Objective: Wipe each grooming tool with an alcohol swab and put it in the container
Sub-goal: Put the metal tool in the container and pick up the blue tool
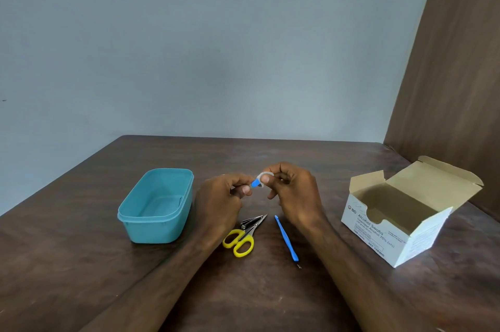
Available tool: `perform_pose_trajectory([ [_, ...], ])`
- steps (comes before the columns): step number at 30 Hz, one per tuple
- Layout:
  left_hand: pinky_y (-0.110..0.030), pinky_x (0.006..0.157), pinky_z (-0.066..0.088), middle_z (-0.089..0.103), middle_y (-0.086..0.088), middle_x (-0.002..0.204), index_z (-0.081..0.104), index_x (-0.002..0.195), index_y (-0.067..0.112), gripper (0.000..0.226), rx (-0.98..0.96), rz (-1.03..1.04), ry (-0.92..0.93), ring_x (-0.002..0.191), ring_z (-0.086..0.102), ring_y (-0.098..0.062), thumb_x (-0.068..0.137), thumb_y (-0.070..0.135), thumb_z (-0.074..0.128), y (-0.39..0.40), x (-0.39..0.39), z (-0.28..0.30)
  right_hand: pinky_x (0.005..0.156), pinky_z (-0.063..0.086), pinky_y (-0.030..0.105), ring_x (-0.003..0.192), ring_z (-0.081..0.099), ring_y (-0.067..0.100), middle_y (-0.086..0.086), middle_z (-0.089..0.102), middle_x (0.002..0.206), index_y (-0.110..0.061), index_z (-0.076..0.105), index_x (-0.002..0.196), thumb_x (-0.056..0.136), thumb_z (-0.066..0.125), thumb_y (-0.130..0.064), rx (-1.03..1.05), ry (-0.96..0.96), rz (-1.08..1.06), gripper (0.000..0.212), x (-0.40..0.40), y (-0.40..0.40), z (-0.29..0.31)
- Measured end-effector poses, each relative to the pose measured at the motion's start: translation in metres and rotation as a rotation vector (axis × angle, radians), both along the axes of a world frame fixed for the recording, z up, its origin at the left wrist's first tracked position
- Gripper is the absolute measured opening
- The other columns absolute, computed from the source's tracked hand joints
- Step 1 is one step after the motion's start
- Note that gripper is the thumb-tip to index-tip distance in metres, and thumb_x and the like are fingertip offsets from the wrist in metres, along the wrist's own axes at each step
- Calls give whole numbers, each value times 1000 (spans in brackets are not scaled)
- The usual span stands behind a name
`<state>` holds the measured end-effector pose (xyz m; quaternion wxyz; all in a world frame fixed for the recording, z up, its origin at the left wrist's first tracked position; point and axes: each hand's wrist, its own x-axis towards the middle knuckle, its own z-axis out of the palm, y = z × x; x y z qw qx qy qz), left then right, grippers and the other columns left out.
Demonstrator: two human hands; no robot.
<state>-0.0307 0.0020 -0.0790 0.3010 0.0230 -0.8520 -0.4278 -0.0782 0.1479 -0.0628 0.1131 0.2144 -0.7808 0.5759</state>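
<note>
A small blue tool (pixel 255 183) is pinched in the left hand (pixel 220 200) and wrapped with a white swab (pixel 261 177) held by the right hand (pixel 293 193) — above the bench (pixel 81 264), right of the teal container (pixel 157 206).

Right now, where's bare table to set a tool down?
Free: the far table strip behind the teal container and both hands; the patch between right hand and swab box. Crowded: near centre, with yellow scissors, nail clipper and blue tool between the forearms.
</note>
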Motion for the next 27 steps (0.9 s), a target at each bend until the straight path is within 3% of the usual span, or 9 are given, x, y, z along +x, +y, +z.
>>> perform_pose_trajectory([
  [5,-32,70,57,71,11,82,76,101,23,21,-41,2,-19,72,65,-8,91,9,64,-1,2,2,51,45,15,62,67,8,-5,73,78,-30,68,79,80,81,-19,-11,-31,4,17,1,-1,1],
  [8,-39,72,59,73,12,83,76,100,27,24,-25,-14,-8,77,66,-8,90,8,64,-1,1,1,54,50,18,63,68,12,-3,73,76,-25,70,79,75,85,-19,-31,-47,5,17,2,-2,0],
  [14,-42,73,59,71,14,80,76,97,28,23,-5,3,-11,75,65,-8,90,9,64,-2,-1,0,52,47,12,64,70,9,-7,74,84,-25,73,83,88,73,-13,-62,-35,26,13,3,0,3],
  [21,-31,66,53,68,17,72,76,91,31,27,4,-30,-6,61,57,-1,91,7,62,-2,1,3,50,45,12,61,67,7,-4,74,75,-23,70,79,77,83,-14,-77,-56,35,16,4,0,4],
  [27,-39,66,55,69,16,71,74,86,34,27,26,-21,3,59,56,-3,91,10,62,-6,-1,1,52,47,12,66,71,12,-3,74,83,-25,71,81,90,70,-10,-99,-41,65,17,5,1,5],
])
